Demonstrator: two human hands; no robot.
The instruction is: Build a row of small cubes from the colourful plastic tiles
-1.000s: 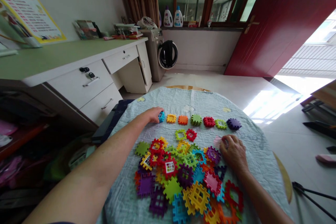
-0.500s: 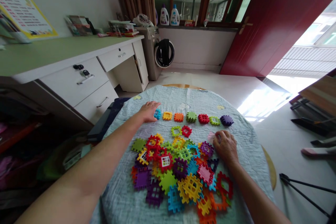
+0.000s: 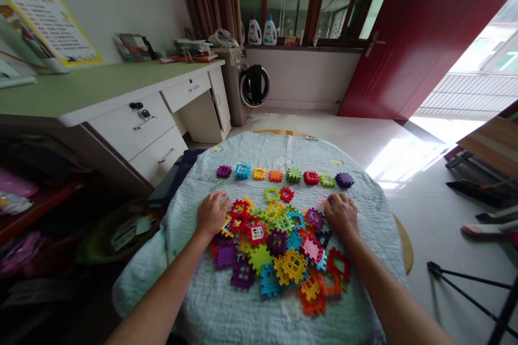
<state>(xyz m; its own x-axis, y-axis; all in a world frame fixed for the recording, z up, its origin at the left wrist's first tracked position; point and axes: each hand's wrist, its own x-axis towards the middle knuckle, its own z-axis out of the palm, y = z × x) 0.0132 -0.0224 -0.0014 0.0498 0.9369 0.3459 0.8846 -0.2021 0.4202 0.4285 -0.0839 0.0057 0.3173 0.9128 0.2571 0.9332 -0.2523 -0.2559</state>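
Observation:
My left hand (image 3: 212,214) lies at the left edge of a heap of colourful plastic interlocking tiles (image 3: 259,256), fingers loosely apart and covering part of the heap's edge. I see no tile lifted in it. On the cloth at the heap's right side, next to a purple tile (image 3: 314,218), rests my right hand (image 3: 342,214) with its fingers loosely bent and no tile visible in it. Beyond the heap runs a row of small stacked tiles, from a purple stack (image 3: 224,171) and a blue stack (image 3: 242,171) to a dark purple stack (image 3: 344,180). A lime tile (image 3: 272,194) and a red tile (image 3: 287,194) lie between row and heap.
A pale blue cloth (image 3: 194,302) covers the round table. To the left stands a white desk (image 3: 133,118) with drawers; a washing machine (image 3: 237,83) is behind it. A black tripod leg (image 3: 469,277) stands on the floor at right.
My left hand has drawn back from the blue stack to the heap's left edge, uncovering a purple stack at the row's left end. My right hand has stayed beside the heap.

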